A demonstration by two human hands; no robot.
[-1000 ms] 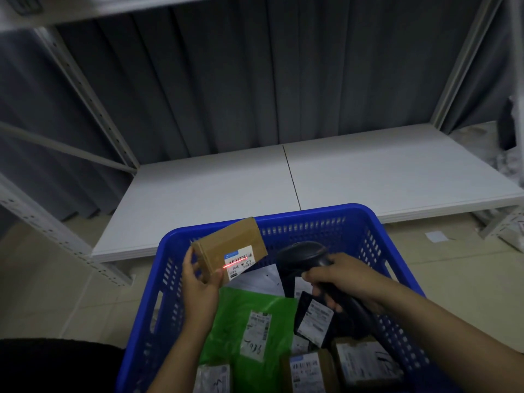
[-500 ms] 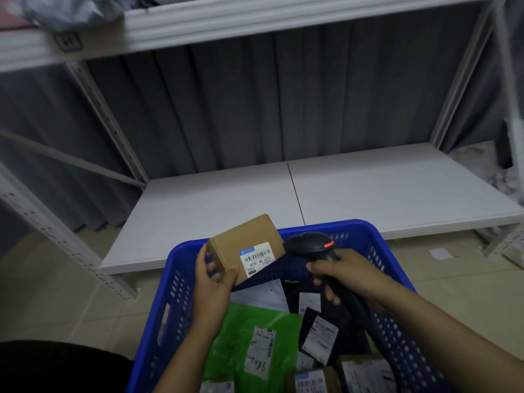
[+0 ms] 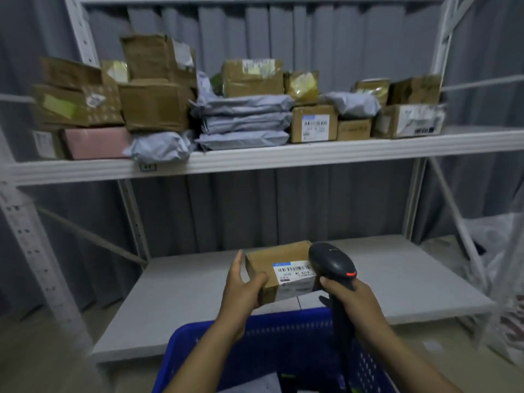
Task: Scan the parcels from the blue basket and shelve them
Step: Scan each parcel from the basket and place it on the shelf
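Observation:
My left hand (image 3: 241, 287) grips a small brown cardboard parcel (image 3: 265, 260) with a white barcode label, held up above the far rim of the blue basket (image 3: 283, 336). A black handheld scanner (image 3: 333, 263) with a red light on is gripped by my right hand (image 3: 351, 299), its head right beside the parcel's label. Both hands are in front of the bare lower shelf board (image 3: 397, 276). The basket's contents are mostly out of view.
The upper shelf (image 3: 283, 157) is crowded with brown boxes, grey mailer bags (image 3: 243, 123) and a pink parcel (image 3: 96, 143). White metal uprights (image 3: 28, 251) stand left and right. A pale plastic bag heap (image 3: 504, 279) lies at right on the floor.
My view has tilted up, so the loaded upper shelf now shows and the basket sinks to the bottom. Both hands rose with the parcel and scanner; the red scan line is gone.

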